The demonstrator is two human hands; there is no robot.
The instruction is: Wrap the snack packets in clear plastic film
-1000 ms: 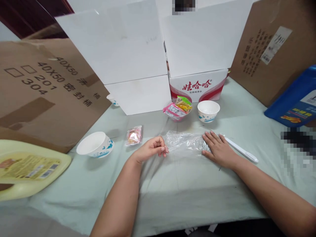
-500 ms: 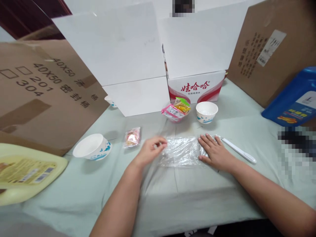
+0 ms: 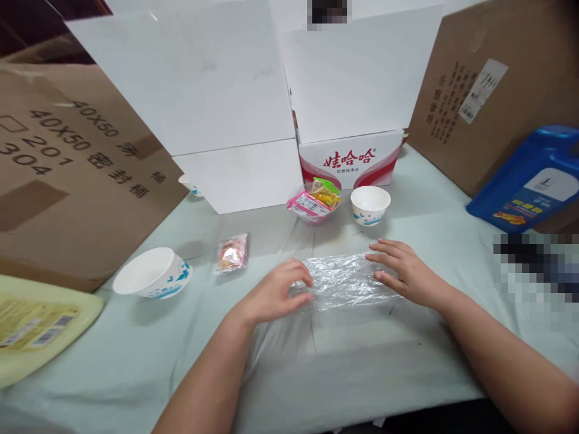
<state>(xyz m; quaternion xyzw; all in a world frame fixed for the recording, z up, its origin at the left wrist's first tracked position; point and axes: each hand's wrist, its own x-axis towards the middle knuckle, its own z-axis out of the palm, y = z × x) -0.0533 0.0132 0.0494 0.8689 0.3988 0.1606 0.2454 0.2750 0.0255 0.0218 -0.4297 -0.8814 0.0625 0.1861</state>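
Note:
A crumpled clear plastic bag (image 3: 344, 280) lies flat on the pale green tablecloth (image 3: 362, 361) in front of me. My left hand (image 3: 275, 294) is at the bag's left end, fingers curled and pinching its edge. At the right end my right hand (image 3: 407, 274) rests on the bag with its fingers stretched and apart, holding nothing. A small pink snack packet (image 3: 232, 254) lies to the left of my left hand. Beyond the bag stand a pink bowl (image 3: 312, 208) filled with sachets and a small white paper bowl (image 3: 370, 205).
A larger white paper bowl (image 3: 151, 280) sits at the left, a yellow jug (image 3: 36, 325) beside it. Brown cartons (image 3: 67, 169) (image 3: 474, 90) flank the table. White boards (image 3: 190, 78) and a red-printed box (image 3: 350, 160) stand behind. A blue jug (image 3: 529, 181) lies at the right.
The bag has been spread wider and flatter. My left hand slid down along its left end. My right hand shifted toward the right edge; the white stick beside it is no longer visible.

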